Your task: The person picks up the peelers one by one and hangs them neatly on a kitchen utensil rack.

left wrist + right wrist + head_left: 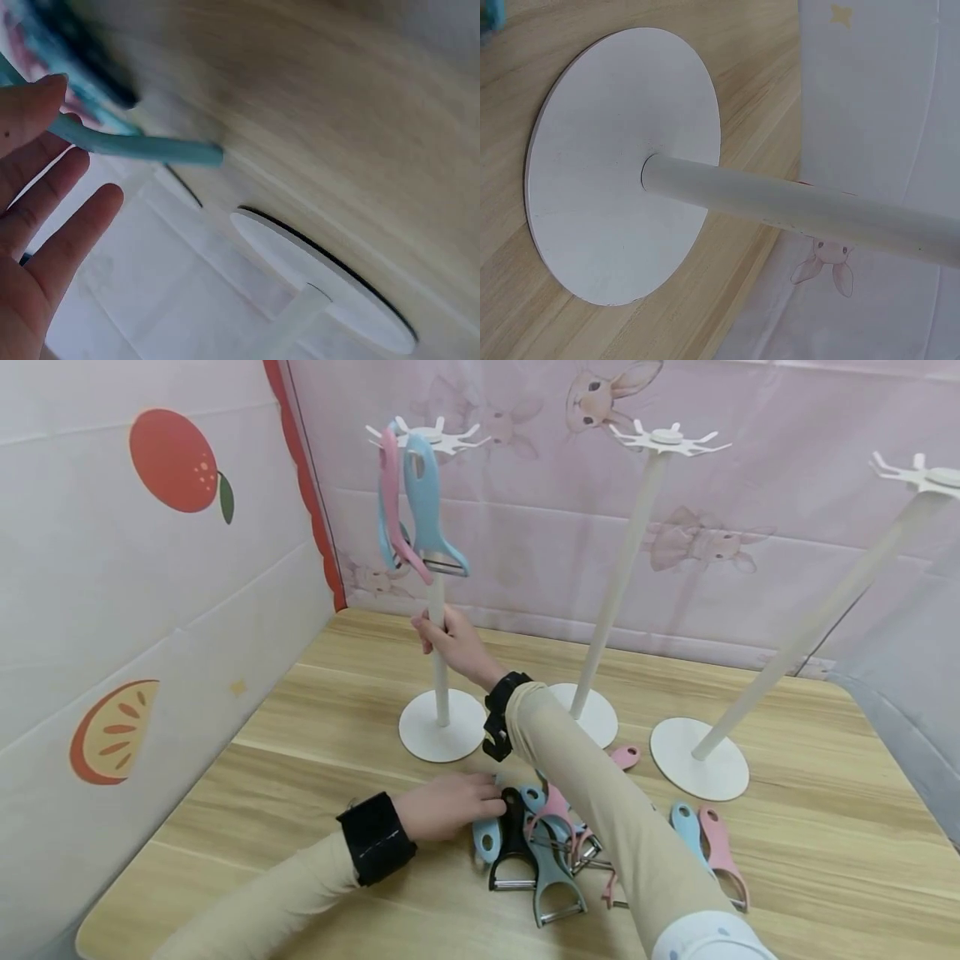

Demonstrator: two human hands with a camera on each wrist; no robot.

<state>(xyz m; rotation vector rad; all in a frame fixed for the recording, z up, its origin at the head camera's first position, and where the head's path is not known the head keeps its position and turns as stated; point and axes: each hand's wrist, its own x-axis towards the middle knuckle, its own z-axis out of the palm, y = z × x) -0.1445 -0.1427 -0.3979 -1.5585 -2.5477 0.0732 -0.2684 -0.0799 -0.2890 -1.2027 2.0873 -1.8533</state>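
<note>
My right hand (pixel 457 647) grips the white pole (pixel 437 677) of the left stand, whose round base (pixel 615 210) fills much of the right wrist view. From that stand's hooked top (pixel 442 441) hang a pink peeler (pixel 392 485) and two blue ones, the front blue peeler (pixel 425 502) nearest the pole. At the pile's left side, my left hand (pixel 450 807) pinches a light-blue peeler (pixel 142 146) between thumb and fingers; its other end is hidden. Beside that hand lie a black peeler (pixel 514 827) and a grey-green peeler (pixel 553 868).
Two more white stands rise behind and right, with a middle hooked top (pixel 666 439) and a right round base (pixel 699 760). Right of my right forearm lie a blue peeler (pixel 686 827) and a pink peeler (pixel 718 843). A printed cloth wall (pixel 510 527) borders the wooden table (pixel 300 760).
</note>
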